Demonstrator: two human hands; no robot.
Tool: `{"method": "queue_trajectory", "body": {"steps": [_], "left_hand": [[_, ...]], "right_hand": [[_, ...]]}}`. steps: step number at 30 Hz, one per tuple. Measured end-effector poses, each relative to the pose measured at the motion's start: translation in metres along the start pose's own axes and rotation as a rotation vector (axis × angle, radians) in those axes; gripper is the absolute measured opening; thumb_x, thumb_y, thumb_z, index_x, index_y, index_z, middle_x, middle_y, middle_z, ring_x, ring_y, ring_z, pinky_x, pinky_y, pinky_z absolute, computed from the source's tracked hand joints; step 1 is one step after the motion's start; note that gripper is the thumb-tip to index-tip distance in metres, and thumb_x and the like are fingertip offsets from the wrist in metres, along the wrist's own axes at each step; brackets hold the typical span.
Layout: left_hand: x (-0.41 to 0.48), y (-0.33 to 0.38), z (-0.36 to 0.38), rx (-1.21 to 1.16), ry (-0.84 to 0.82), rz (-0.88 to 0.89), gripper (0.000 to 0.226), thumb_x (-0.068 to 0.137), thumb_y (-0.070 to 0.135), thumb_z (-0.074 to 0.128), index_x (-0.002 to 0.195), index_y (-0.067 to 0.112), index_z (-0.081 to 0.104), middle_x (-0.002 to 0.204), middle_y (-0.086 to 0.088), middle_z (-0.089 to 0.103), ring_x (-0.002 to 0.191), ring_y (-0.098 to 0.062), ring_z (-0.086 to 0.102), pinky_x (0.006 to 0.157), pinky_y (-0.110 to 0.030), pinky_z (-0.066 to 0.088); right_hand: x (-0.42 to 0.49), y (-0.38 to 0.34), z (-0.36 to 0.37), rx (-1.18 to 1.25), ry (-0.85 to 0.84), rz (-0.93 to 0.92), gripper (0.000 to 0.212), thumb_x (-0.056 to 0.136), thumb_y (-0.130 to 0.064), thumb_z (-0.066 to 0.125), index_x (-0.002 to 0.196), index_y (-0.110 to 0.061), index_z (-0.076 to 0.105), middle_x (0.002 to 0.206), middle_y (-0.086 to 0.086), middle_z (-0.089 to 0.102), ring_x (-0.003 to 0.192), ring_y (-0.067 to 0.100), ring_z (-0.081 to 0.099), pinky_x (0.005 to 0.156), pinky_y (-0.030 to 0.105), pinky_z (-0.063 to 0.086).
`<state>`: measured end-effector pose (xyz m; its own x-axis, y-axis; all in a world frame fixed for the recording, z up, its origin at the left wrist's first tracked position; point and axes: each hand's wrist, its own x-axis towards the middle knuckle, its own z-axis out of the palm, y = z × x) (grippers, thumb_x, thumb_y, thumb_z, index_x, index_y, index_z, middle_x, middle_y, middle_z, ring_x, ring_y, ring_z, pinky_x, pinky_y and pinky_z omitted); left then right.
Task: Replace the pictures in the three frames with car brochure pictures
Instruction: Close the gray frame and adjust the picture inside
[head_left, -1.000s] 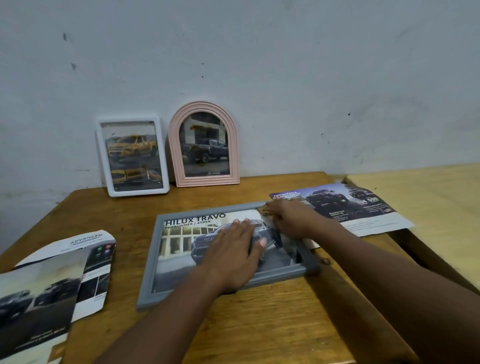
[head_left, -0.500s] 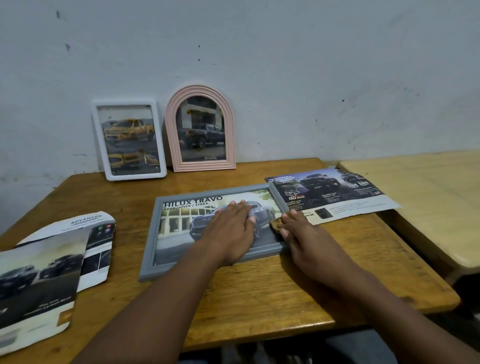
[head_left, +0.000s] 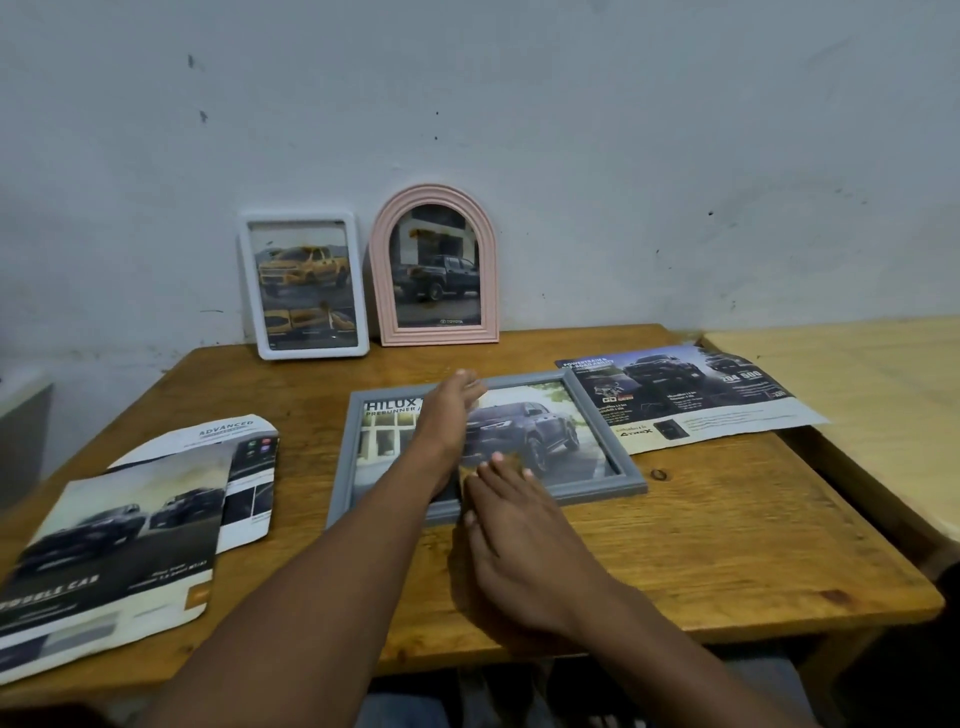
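A grey frame (head_left: 602, 434) lies flat on the wooden table (head_left: 727, 545) with a Hilux truck picture inside it. My left hand (head_left: 452, 410) reaches across the glass to the frame's far rail, its blurred fingers bent over that edge. Fingers straight, my right hand (head_left: 519, 525) lies over the near rail, its tips on the glass. A small tan scrap (head_left: 511, 460) shows under those tips. A white frame (head_left: 304, 286) with yellow trucks and a pink arched frame (head_left: 436, 267) with a dark truck lean upright against the wall.
A cut brochure sheet (head_left: 691, 400) lies right of the grey frame, partly under its corner. Two more brochure sheets (head_left: 114, 540) lie at the table's left front. A lighter wooden table (head_left: 857, 415) adjoins on the right. The wall stands close behind.
My left hand has moved from flat on the glass to the frame's far rail. My right hand slid from the frame's right end to its near rail.
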<state>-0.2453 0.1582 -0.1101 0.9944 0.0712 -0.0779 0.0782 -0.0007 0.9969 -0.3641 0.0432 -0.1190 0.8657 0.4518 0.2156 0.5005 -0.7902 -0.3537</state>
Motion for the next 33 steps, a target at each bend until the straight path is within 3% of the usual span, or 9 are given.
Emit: {"method": "queue_trajectory", "body": {"steps": [2, 5, 8, 11, 13, 15, 18, 26, 33], "left_hand": [[-0.005, 0.009, -0.008, -0.009, 0.051, 0.045, 0.048, 0.107, 0.036, 0.031, 0.14, 0.012, 0.055, 0.139, -0.01, 0.062, 0.135, -0.024, 0.051, 0.113, -0.039, 0.035], [-0.027, 0.014, -0.019, 0.286, 0.109, 0.216, 0.045, 0.101, 0.041, 0.04, 0.14, 0.025, 0.056, 0.142, 0.001, 0.059, 0.132, -0.016, 0.051, 0.108, -0.039, 0.041], [-0.066, -0.001, -0.022, 0.655, -0.056, 0.346, 0.047, 0.103, 0.043, 0.05, 0.149, 0.032, 0.047, 0.153, 0.008, 0.048, 0.139, -0.013, 0.042, 0.113, -0.042, 0.04], [-0.092, -0.019, -0.019, 1.113, -0.231, 0.46, 0.06, 0.104, 0.05, 0.043, 0.158, 0.026, 0.032, 0.165, 0.005, 0.029, 0.152, -0.013, 0.021, 0.123, -0.037, 0.019], [-0.098, -0.026, -0.021, 1.31, -0.266, 0.517, 0.062, 0.106, 0.051, 0.031, 0.161, 0.024, 0.023, 0.168, 0.004, 0.02, 0.155, -0.012, 0.01, 0.124, -0.034, 0.006], [-0.099, -0.029, -0.025, 1.375, -0.255, 0.522, 0.059, 0.108, 0.048, 0.024, 0.162, 0.025, 0.019, 0.169, 0.004, 0.017, 0.155, -0.012, 0.008, 0.123, -0.033, 0.002], [-0.102, -0.028, -0.035, 1.413, -0.237, 0.479, 0.055, 0.11, 0.041, 0.022, 0.162, 0.026, 0.017, 0.17, 0.004, 0.014, 0.156, -0.013, 0.007, 0.125, -0.035, 0.006], [-0.121, -0.026, -0.108, 1.484, -0.064, 0.316, 0.055, 0.11, 0.041, 0.018, 0.162, 0.025, 0.02, 0.168, 0.003, 0.02, 0.155, -0.014, 0.011, 0.126, -0.039, 0.009], [-0.112, -0.021, -0.115, 1.492, 0.052, 0.187, 0.054, 0.11, 0.037, 0.018, 0.161, 0.019, 0.022, 0.169, -0.002, 0.02, 0.155, -0.019, 0.014, 0.125, -0.041, 0.009]], "right_hand": [[0.002, 0.0, -0.015, 0.212, 0.023, 0.024, 0.045, 0.105, -0.025, 0.03, 0.148, -0.013, 0.039, 0.15, 0.006, 0.042, 0.141, 0.016, 0.03, 0.121, 0.032, 0.016], [0.006, 0.026, -0.036, 0.381, 0.24, 0.154, 0.039, 0.105, -0.023, 0.04, 0.143, -0.022, 0.048, 0.135, -0.006, 0.053, 0.122, 0.008, 0.045, 0.106, 0.038, 0.041], [0.025, 0.061, -0.036, 0.295, 0.366, 0.26, 0.038, 0.103, -0.021, 0.043, 0.139, -0.014, 0.054, 0.138, 0.006, 0.057, 0.126, 0.018, 0.05, 0.102, 0.036, 0.041], [0.044, 0.077, -0.024, 0.149, 0.323, 0.263, 0.043, 0.102, -0.027, 0.038, 0.138, -0.009, 0.052, 0.143, 0.014, 0.053, 0.141, 0.028, 0.037, 0.111, 0.046, 0.034], [0.047, 0.08, -0.016, 0.049, 0.236, 0.259, 0.051, 0.102, -0.035, 0.029, 0.144, -0.012, 0.045, 0.152, 0.011, 0.043, 0.148, 0.026, 0.024, 0.117, 0.051, 0.023], [0.046, 0.081, -0.008, -0.082, 0.114, 0.255, 0.054, 0.104, -0.04, 0.023, 0.152, -0.016, 0.031, 0.161, 0.005, 0.027, 0.152, 0.022, 0.007, 0.121, 0.051, 0.007], [0.043, 0.082, -0.005, -0.244, 0.025, 0.222, 0.058, 0.104, -0.044, 0.017, 0.157, -0.019, 0.016, 0.166, 0.002, 0.013, 0.153, 0.021, -0.007, 0.121, 0.052, -0.003], [0.044, 0.081, -0.009, -0.29, -0.076, 0.164, 0.057, 0.104, -0.047, 0.012, 0.158, -0.027, 0.008, 0.167, -0.003, 0.0, 0.151, 0.02, -0.016, 0.12, 0.054, -0.007], [0.047, 0.084, -0.01, -0.321, -0.158, 0.137, 0.056, 0.103, -0.048, 0.011, 0.157, -0.033, 0.002, 0.166, -0.006, -0.006, 0.15, 0.019, -0.018, 0.121, 0.054, -0.003]]}}
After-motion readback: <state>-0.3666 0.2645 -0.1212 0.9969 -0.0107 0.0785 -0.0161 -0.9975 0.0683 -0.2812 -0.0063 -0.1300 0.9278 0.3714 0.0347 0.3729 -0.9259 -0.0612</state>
